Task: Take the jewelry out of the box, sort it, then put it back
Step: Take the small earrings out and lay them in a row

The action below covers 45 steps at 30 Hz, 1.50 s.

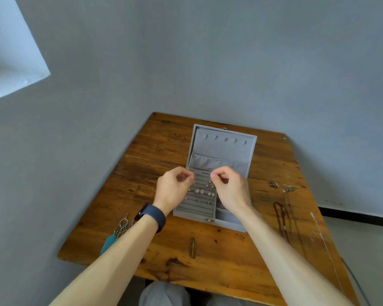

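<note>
A grey velvet jewelry box (pixel 228 225) stands open in the middle of the wooden table (pixel 219 257), its lid (pixel 221 146) upright with small hooks and a pocket. Several small studs and rings (pixel 202 192) sit in the ring rolls on the box's left side. My left hand (pixel 174 191) hovers over the box's left edge, thumb and fingers curled together; nothing shows between them. My right hand (pixel 231 191) hovers over the box's middle, fingertips pinched just above a small earring (pixel 210 184), apparently holding it.
Teal feather earrings (pixel 117 231) lie on the table to the left, partly under my left forearm. A dark beaded necklace (pixel 280 219) and thin chains (pixel 318 235) are laid out at the right. A grey wall stands behind the table.
</note>
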Motion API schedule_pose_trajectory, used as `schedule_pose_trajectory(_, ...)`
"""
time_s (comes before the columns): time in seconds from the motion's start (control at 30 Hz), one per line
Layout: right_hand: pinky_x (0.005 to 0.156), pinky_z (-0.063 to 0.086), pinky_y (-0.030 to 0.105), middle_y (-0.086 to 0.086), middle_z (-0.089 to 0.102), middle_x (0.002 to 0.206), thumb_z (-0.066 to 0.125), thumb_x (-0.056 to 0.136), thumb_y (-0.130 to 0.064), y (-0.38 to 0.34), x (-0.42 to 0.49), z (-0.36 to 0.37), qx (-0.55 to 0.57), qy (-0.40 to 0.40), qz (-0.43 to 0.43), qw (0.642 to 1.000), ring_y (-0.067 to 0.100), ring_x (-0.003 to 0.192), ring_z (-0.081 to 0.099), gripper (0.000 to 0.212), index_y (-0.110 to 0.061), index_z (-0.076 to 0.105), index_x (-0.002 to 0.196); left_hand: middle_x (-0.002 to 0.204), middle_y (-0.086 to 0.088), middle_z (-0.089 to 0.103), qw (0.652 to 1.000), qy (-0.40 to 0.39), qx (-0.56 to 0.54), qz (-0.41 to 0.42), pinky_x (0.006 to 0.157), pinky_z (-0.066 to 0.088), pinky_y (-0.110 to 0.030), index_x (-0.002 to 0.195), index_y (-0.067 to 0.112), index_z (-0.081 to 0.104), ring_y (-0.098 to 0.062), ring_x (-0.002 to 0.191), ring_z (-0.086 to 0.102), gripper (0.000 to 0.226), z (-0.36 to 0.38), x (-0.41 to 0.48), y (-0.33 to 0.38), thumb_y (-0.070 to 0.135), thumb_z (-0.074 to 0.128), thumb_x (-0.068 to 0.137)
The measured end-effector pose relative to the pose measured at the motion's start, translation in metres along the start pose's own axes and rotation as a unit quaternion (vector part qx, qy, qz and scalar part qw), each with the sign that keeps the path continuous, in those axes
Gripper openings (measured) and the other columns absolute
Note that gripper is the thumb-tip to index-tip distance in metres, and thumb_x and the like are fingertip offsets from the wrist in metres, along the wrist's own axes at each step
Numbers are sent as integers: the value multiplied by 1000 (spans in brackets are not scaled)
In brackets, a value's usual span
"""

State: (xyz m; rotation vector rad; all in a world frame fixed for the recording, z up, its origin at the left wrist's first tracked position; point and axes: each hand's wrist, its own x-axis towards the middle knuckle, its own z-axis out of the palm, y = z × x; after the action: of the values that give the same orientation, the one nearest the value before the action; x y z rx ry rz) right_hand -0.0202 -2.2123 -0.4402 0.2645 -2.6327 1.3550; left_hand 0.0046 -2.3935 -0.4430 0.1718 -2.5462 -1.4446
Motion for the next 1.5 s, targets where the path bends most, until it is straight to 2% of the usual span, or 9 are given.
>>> schedule_pose_trajectory(0.23, 71, 49, 8, -27, 70, 87, 68, 92, -38, -3, -80, 4, 39, 4, 11, 999, -7, 89, 64, 5, -37, 73, 93, 86, 22, 71, 999, -35, -20, 1, 67, 43, -3, 91, 36, 73, 10, 86, 62, 4, -25, -74, -8, 36, 69, 91)
schedule_pose_trajectory(0.47, 74, 44, 2, -32, 69, 90, 69, 92, -34, -3, -156, 32, 75, -15, 26, 997, -10, 92, 62, 6, -37, 74, 93, 85, 23, 72, 998, -63, -7, -7, 75, 46, -8, 91, 33, 73, 9, 87, 64, 2, -38, -131, -28, 32, 71, 90)
schedule_pose_trajectory(0.67, 76, 47, 7, -20, 75, 90, 72, 90, -29, -10, -190, 33, 191, -12, 38, 981, -2, 90, 68, 8, -34, 76, 95, 96, 10, 76, 976, -98, -182, -73, 69, 49, -17, 100, 28, 72, -6, 88, 70, 9, -48, -160, -28, 29, 69, 92)
schedule_pose_trajectory(0.77, 69, 52, 13, -13, 76, 87, 72, 90, -29, -12, -198, 29, 243, -30, 61, 968, 4, 82, 71, 9, -34, 76, 96, 96, 8, 77, 972, -99, -191, -93, 69, 50, -24, 104, 28, 71, -9, 85, 72, 12, -49, -170, -33, 33, 68, 93)
schedule_pose_trajectory(0.93, 71, 49, 8, -24, 73, 84, 72, 90, -31, -11, -189, 39, 144, -39, 81, 985, -5, 84, 68, 5, -36, 74, 91, 90, 15, 75, 981, -72, -155, -90, 62, 49, -13, 98, 32, 73, -5, 77, 71, 7, -51, -176, -50, 30, 69, 92)
schedule_pose_trajectory(1.1, 59, 42, 8, -25, 69, 84, 67, 93, -37, -17, -166, 61, -38, -21, 62, 997, -6, 78, 63, 6, -37, 73, 93, 92, 24, 70, 997, -71, -9, -38, 80, 49, -14, 93, 37, 71, 9, 92, 62, 6, -58, -163, -60, 32, 68, 92)
schedule_pose_trajectory(1.2, 51, 34, 10, -18, 73, 91, 65, 93, -42, -19, -152, 70, -113, 8, 64, 992, -2, 73, 57, 12, -34, 74, 97, 90, 22, 70, 994, -77, 73, -18, 84, 53, -22, 90, 36, 71, 5, 91, 62, 5, -62, -149, -62, 33, 67, 91)
schedule_pose_trajectory(1.37, 55, 39, 17, -12, 75, 99, 63, 94, -42, -20, -139, 75, -144, 9, 61, 988, 11, 86, 68, 16, -32, 73, 101, 95, 16, 71, 987, -58, 152, -12, 81, 59, -34, 96, 37, 70, -4, 92, 65, 6, -58, -127, -57, 38, 66, 91)
schedule_pose_trajectory(1.5, 65, 47, 19, -10, 75, 103, 62, 95, -43, -15, -137, 76, -138, 5, 58, 989, 13, 93, 70, 23, -30, 75, 109, 100, 12, 72, 979, -58, 194, -4, 78, 59, -33, 101, 35, 69, -10, 94, 66, 12, -44, -113, -51, 41, 63, 93)
